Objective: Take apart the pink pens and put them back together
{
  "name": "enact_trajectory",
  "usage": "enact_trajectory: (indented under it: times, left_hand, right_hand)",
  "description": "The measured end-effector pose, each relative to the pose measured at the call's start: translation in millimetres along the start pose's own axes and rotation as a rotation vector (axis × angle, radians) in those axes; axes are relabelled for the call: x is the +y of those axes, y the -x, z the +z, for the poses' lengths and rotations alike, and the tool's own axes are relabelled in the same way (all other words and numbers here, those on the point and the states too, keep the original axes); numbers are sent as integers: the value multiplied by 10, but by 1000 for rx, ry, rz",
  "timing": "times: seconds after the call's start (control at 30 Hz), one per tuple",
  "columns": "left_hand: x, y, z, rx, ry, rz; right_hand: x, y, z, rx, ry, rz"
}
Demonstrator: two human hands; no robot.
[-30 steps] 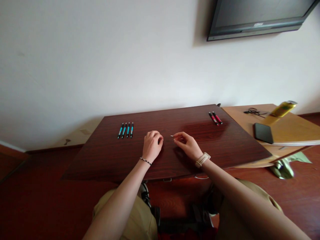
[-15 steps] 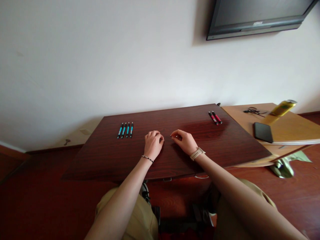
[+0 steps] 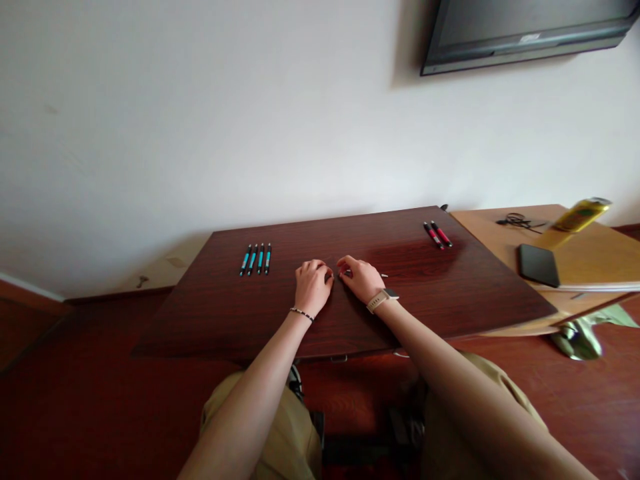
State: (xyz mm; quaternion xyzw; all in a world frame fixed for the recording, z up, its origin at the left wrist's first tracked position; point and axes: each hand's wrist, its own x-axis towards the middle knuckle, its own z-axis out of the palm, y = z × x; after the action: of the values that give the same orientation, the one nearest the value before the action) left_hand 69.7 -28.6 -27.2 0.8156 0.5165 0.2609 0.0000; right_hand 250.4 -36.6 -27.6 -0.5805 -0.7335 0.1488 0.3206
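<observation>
My left hand (image 3: pixel 313 285) rests on the dark wooden table (image 3: pixel 450 293) with its fingers curled under; what they enclose is hidden. My right hand (image 3: pixel 359 278), with a pale watch on the wrist, touches it fingertip to fingertip, pinching a small thin piece that I can barely see. A short pale sliver (image 3: pixel 384 275) shows on the table just right of this hand. Several teal pens (image 3: pixel 257 259) lie side by side to the far left of my hands. Two red pens (image 3: pixel 437 235) lie at the far right.
A lighter wooden table (image 3: pixel 590 257) adjoins on the right, bearing a black phone (image 3: pixel 538 265), a yellow-green can (image 3: pixel 580 215) and a tangled black cord (image 3: pixel 515 221). A wall-mounted screen (image 3: pixel 525 30) hangs above. Green fabric (image 3: pixel 580 333) lies on the floor at the right.
My right hand has moved left until its fingertips meet my left hand. The thin piece it held out in the open is now hidden between the fingers. The camera shifted slightly.
</observation>
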Motion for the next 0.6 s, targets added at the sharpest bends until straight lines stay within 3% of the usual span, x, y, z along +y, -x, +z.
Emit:
enact_trajectory:
  times: [0.6]
  left_hand:
    - [12, -3, -15, -20, 1, -1]
  right_hand:
    - [43, 24, -23, 3, 10, -22]
